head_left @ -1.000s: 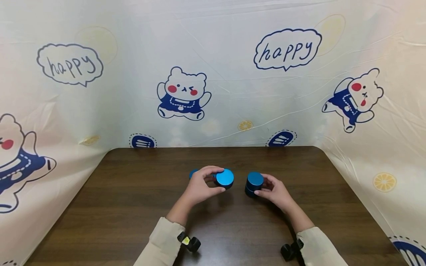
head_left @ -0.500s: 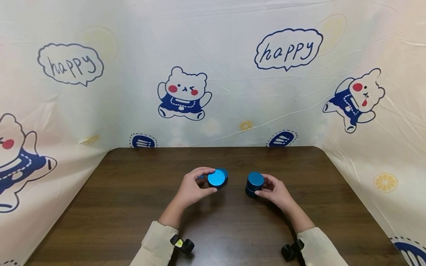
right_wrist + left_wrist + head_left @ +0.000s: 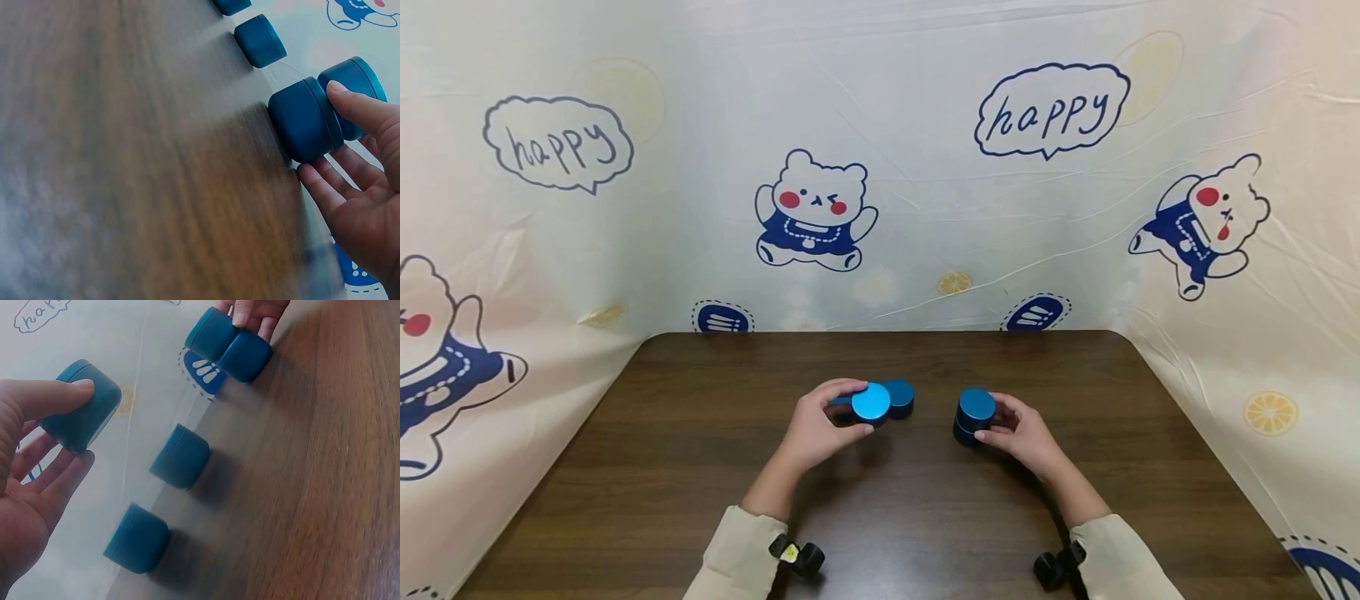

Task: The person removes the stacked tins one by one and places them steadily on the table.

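Note:
In the head view, my left hand [image 3: 808, 431] pinches a blue cylindrical tin [image 3: 871, 403] between thumb and fingers. The left wrist view shows this tin raised off the table, tilted in the grasp. Right of centre, an upper blue tin [image 3: 977, 405] sits on a lower blue tin [image 3: 967, 434]. My right hand [image 3: 1028, 435] grips this stack from the right, its thumb at the seam between the two and fingers behind. Another blue tin [image 3: 900, 399] stands on the table just behind the held one. A further tin [image 3: 139, 539] also stands there, mostly hidden by my left hand in the head view.
The brown wooden table [image 3: 662, 483] has rounded far corners. A pale printed cloth [image 3: 917, 225] with bears and lettering hangs behind and along both sides. Black camera mounts [image 3: 797, 556] sit at both wrists, by the cream sleeves [image 3: 737, 550].
My left hand has moved left with its tin, passing in front of the standing tin and uncovering it. The right hand and the stack have stayed in place.

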A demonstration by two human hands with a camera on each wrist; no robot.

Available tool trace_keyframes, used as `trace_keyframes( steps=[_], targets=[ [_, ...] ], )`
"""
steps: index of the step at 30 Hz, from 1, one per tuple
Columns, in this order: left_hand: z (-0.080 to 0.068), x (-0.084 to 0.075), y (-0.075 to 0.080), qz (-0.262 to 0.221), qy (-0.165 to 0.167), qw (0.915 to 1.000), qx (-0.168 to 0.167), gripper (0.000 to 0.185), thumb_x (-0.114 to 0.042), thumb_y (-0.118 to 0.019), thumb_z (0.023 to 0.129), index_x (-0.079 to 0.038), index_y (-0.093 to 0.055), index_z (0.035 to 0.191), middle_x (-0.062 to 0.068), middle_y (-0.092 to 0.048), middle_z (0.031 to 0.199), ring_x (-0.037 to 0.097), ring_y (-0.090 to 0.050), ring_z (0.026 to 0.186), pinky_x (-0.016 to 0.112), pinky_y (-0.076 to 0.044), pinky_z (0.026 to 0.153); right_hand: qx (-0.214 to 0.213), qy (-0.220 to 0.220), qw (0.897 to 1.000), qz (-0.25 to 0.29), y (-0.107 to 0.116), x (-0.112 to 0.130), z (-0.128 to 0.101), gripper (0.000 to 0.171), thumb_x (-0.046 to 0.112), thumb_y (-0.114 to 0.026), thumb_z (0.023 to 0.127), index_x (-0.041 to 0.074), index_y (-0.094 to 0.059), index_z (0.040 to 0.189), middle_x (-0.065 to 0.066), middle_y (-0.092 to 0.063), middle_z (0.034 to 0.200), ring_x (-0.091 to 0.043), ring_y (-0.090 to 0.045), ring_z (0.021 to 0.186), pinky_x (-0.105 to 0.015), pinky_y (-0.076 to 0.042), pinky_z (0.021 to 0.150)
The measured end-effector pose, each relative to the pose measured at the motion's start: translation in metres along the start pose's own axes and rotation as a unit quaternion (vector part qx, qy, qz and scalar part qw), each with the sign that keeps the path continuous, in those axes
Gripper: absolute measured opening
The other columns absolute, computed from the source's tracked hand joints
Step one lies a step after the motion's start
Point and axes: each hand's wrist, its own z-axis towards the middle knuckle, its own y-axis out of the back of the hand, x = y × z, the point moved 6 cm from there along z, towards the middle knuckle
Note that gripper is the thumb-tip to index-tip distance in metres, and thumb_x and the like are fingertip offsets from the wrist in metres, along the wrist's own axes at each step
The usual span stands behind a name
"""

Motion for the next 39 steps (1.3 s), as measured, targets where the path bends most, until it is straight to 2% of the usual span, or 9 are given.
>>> trace_keyframes(
  steps=[10,17,21,26,30,34,39],
  targets=[
    [-0.005,0.006,0.013,0.011,-0.001,0.9998,-0.018,0.054,-0.003,-0.085,0.072,-0.011,-0.067,0.122,0.009,-0.059,0.128,0.030,-0.060,0.112,0.046,-0.051,0.094,-0.001,-0.001,1.000,0.001,0.000,-0.001,0.000,0.060,0.013,-0.080,0.082,0.005,-0.052,0.135,-0.018,-0.059,0.127,-0.034,-0.055,0.118,-0.036,-0.051,0.095],
    [-0.008,0.007,0.022,0.014,-0.003,0.9994,-0.032,0.054,-0.003,-0.086,0.072,-0.012,-0.067,0.122,0.008,-0.060,0.126,0.027,-0.060,0.113,0.037,-0.053,0.091,-0.001,-0.003,1.000,0.001,0.001,-0.001,0.001,0.060,0.013,-0.079,0.083,0.004,-0.052,0.135,-0.018,-0.058,0.128,-0.034,-0.055,0.119,-0.037,-0.051,0.095],
    [-0.011,0.010,0.028,0.014,-0.004,0.9990,-0.042,0.055,-0.003,-0.086,0.071,-0.011,-0.067,0.122,0.009,-0.060,0.125,0.028,-0.060,0.112,0.037,-0.053,0.091,-0.003,0.000,1.000,0.001,0.001,-0.001,0.001,0.060,0.013,-0.079,0.082,0.005,-0.052,0.135,-0.018,-0.058,0.127,-0.034,-0.055,0.118,-0.037,-0.051,0.095],
    [-0.014,0.014,0.035,0.019,0.020,0.9980,-0.057,0.055,-0.002,-0.085,0.072,-0.009,-0.066,0.123,0.011,-0.059,0.126,0.031,-0.060,0.112,0.041,-0.052,0.092,-0.003,0.001,1.000,0.006,-0.001,0.000,0.000,0.060,0.012,-0.080,0.081,0.005,-0.053,0.134,-0.018,-0.059,0.126,-0.034,-0.056,0.117,-0.036,-0.052,0.094],
    [-0.017,0.007,0.040,0.025,0.032,0.9970,-0.065,0.055,0.003,-0.083,0.073,-0.003,-0.064,0.125,0.016,-0.058,0.128,0.036,-0.058,0.115,0.046,-0.050,0.094,-0.003,0.002,1.000,0.006,-0.001,0.001,0.000,0.060,0.011,-0.080,0.081,0.005,-0.053,0.134,-0.018,-0.059,0.127,-0.034,-0.056,0.117,-0.037,-0.051,0.094],
    [-0.021,-0.005,0.043,0.035,0.027,0.9967,-0.068,0.055,0.006,-0.081,0.074,0.003,-0.062,0.125,0.022,-0.057,0.128,0.040,-0.057,0.115,0.049,-0.049,0.094,-0.005,0.004,1.000,0.003,0.000,0.000,0.000,0.060,0.012,-0.080,0.082,0.005,-0.053,0.134,-0.018,-0.059,0.126,-0.034,-0.056,0.117,-0.036,-0.052,0.094],
    [-0.022,0.014,0.049,0.039,0.034,0.9955,-0.080,0.057,0.003,-0.083,0.074,-0.002,-0.063,0.126,0.018,-0.058,0.128,0.036,-0.058,0.115,0.047,-0.050,0.094,-0.006,0.001,1.000,0.002,0.000,-0.001,0.000,0.060,0.013,-0.080,0.081,0.005,-0.053,0.134,-0.018,-0.060,0.126,-0.034,-0.056,0.117,-0.037,-0.051,0.095]
  ],
)
